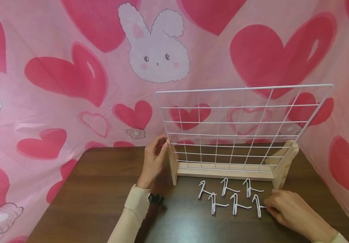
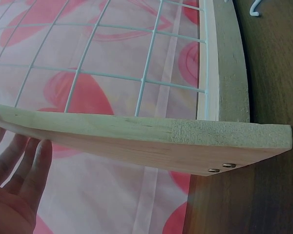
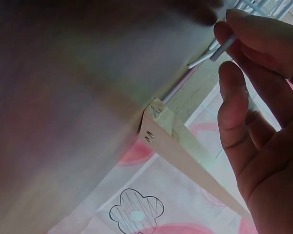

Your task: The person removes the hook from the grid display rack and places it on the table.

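A wire grid rack (image 1: 223, 168) with a wooden base stands on the table. My left hand (image 1: 155, 157) holds the upper end of its left wooden side panel (image 2: 136, 136). In the left wrist view, the fingers (image 2: 36, 165) reach the panel's far edge, while the thumb is out of sight. Several white wire hooks (image 1: 235, 204) lie in two rows before the rack. My right hand (image 1: 292, 207) pinches the outer end of the front-right hook (image 1: 258, 207). That hook's rod (image 3: 222, 48) shows between thumb and forefinger in the right wrist view.
The rack's right side panel (image 1: 283, 165) stands just behind my right hand. A brown table (image 1: 107, 202) lies under everything. Behind it hangs a pink cloth (image 1: 207, 67) with hearts and a rabbit. A black wrist-worn device (image 1: 156, 199) sits at my left wrist.
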Motion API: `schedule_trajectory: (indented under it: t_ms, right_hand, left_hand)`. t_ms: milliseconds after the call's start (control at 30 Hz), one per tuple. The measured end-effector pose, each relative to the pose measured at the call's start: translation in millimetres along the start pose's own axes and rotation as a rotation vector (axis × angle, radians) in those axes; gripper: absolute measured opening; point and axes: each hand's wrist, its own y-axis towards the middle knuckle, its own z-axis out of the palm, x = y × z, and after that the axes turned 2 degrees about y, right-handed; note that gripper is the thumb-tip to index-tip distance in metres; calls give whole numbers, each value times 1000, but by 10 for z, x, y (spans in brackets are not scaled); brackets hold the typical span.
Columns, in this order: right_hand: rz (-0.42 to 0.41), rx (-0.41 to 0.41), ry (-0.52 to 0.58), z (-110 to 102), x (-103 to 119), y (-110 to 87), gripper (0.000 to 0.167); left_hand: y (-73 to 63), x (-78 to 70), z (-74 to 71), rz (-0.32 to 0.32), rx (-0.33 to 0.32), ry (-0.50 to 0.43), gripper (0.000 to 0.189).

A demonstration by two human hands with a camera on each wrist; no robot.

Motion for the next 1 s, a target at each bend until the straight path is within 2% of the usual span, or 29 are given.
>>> schedule_trajectory:
  t_ms: [200,433,667,1000]
  right_hand:
    - [-6,7,-34,13,4,3,49]
    - [-20,12,-7,10,8,19,53]
    - [38,41,41,-66,52,67,50]
    - [50,-21,43,-157,148,179,38]
  left_hand:
    - [3,4,1,7,1,-5,21]
    - [1,-32,8,-6,-4,-19,22]
    - [9,-31,4,-2,-2,-7,22]
    - [1,-36,-8,1,-16,44,21]
